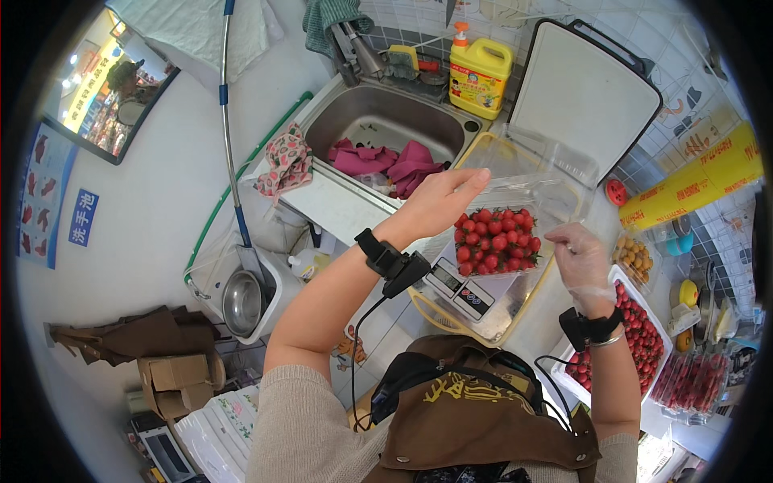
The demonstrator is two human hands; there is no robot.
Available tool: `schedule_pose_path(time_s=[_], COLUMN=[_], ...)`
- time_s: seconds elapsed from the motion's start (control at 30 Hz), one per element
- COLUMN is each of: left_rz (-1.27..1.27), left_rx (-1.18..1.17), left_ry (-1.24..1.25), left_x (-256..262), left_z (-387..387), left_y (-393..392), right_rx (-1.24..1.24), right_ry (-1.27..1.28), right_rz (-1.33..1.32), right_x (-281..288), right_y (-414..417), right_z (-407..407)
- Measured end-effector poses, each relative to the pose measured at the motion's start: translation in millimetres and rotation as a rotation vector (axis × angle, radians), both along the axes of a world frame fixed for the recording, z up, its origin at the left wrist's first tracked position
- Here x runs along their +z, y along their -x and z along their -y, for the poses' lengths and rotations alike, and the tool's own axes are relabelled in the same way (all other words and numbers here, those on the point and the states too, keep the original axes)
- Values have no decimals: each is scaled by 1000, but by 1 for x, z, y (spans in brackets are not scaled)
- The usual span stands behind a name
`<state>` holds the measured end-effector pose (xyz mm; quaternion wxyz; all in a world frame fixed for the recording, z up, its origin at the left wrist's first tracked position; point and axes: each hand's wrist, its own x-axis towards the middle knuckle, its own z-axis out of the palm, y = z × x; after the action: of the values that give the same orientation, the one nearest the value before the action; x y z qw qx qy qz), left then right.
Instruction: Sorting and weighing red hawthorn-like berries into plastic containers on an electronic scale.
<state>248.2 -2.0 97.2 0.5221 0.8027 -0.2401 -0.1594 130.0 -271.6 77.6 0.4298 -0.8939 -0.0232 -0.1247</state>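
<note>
A clear plastic clamshell box full of cherry tomatoes (498,241) rests on a white digital kitchen scale (448,278). Its transparent lid (552,181) is raised at the far side. My left hand (444,202) reaches over the box's far left corner, fingertips at the lid's edge; whether they grip it is hidden. Just right of the box is my right hand (580,256) in a thin clear glove, its fingers curled in and nothing visible in them. The scale stands on a yellow-rimmed clear cutting board or tray (525,302).
A white crate (661,347) of cherry tomatoes sits beside my right forearm, near a box of yellow fruit (633,259). Beyond lie a steel sink (386,108) with magenta cloths (416,166), a yellow detergent jug (480,78) and an upright white cutting board (589,90).
</note>
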Motion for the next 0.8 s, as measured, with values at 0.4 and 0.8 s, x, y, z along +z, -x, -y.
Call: schedule_pose_path(time_s=[0.4,0.8], left_rz=[14,-12], left_rx=[67,15], left_ry=[97,20], left_x=[-3,3], left_z=[5,2], left_y=[1,2], right_rx=[393,154], right_ry=[576,-1066], right_rz=[177,-544], right_x=[-5,15], right_y=[-29,6], right_z=[-60,-24])
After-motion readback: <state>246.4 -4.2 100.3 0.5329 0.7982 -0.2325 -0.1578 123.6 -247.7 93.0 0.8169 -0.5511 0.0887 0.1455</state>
